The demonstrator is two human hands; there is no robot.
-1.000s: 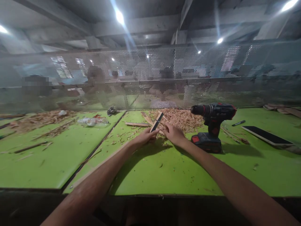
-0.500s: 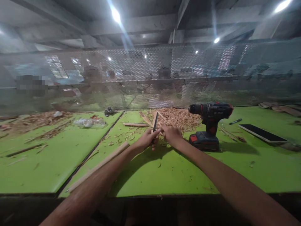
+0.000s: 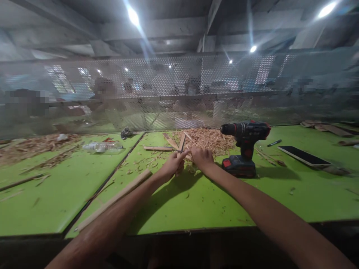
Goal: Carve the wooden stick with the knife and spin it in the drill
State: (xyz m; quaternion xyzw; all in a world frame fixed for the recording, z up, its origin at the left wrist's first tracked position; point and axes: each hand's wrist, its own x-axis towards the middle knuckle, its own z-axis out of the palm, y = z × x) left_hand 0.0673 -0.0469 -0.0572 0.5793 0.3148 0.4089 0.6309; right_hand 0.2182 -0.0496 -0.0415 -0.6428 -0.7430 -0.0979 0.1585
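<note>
My left hand (image 3: pixel 173 164) is closed above the bench, thumb stretched toward the other hand. By its fingers shows a narrow dark blade (image 3: pixel 180 151), its handle hidden in the grip. Close on the right, my right hand (image 3: pixel 203 158) curls knuckles-up around a thin piece of wood (image 3: pixel 189 157), mostly covered by the fingers. Just beyond the hands, flat wooden pieces (image 3: pixel 170 141) fan out, with another wooden strip (image 3: pixel 158 148) lying to their left. A heap of wood shavings (image 3: pixel 215 140) lies behind my right hand.
A cordless drill (image 3: pixel 246 147) stands upright right of my hands. Farther right lie a pen (image 3: pixel 274 142) and a phone-like dark slab (image 3: pixel 304 155). A long wooden stick (image 3: pixel 114 200) lies beside my left forearm. A plastic bottle (image 3: pixel 103 146) rests left; a perforated screen (image 3: pixel 168 93) closes the back.
The dark blade stood upright above my left hand and now lies lower and flatter. Both hands stay close together. The whole view has shifted slightly.
</note>
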